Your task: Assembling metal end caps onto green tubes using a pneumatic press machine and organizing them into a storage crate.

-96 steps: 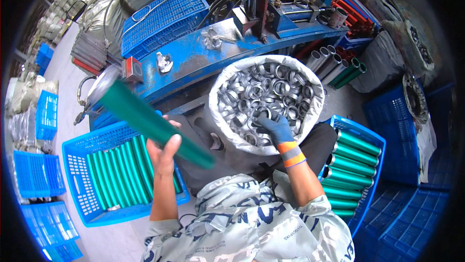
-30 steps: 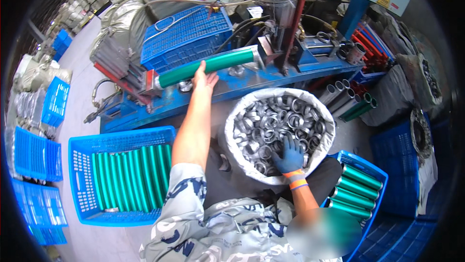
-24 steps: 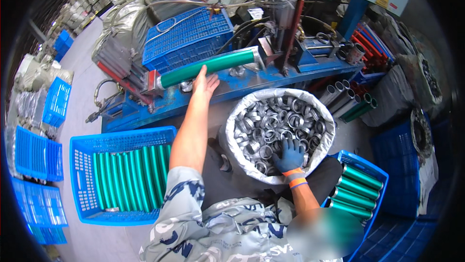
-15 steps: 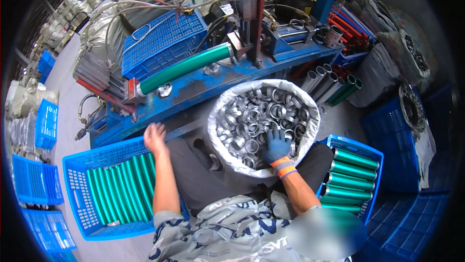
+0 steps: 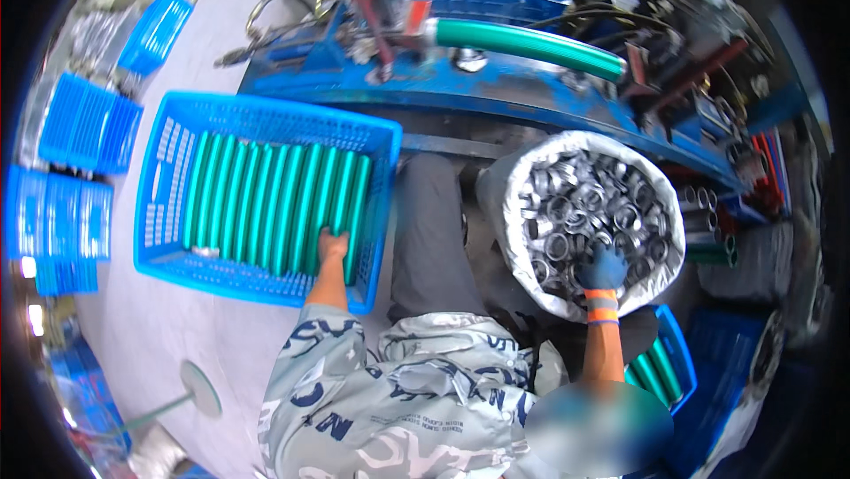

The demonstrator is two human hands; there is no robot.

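**Left hand on the tubes, right hand in the rings**

Left hand is down in the blue crate, bare fingers curled onto the green tubes at the right end of the row; whether it actually grips one, I cannot tell. The tubes lie side by side, filling the crate. Over on the right, the gloved right hand sits in the white sack, fingers closed down among the metal rings at the near edge. Beyond both, a blue bench carries one long green tube lying across the machine. The crate rests on a pale grey floor, more blue crates stacked far left. Another crate by the right elbow holds green tubes too.
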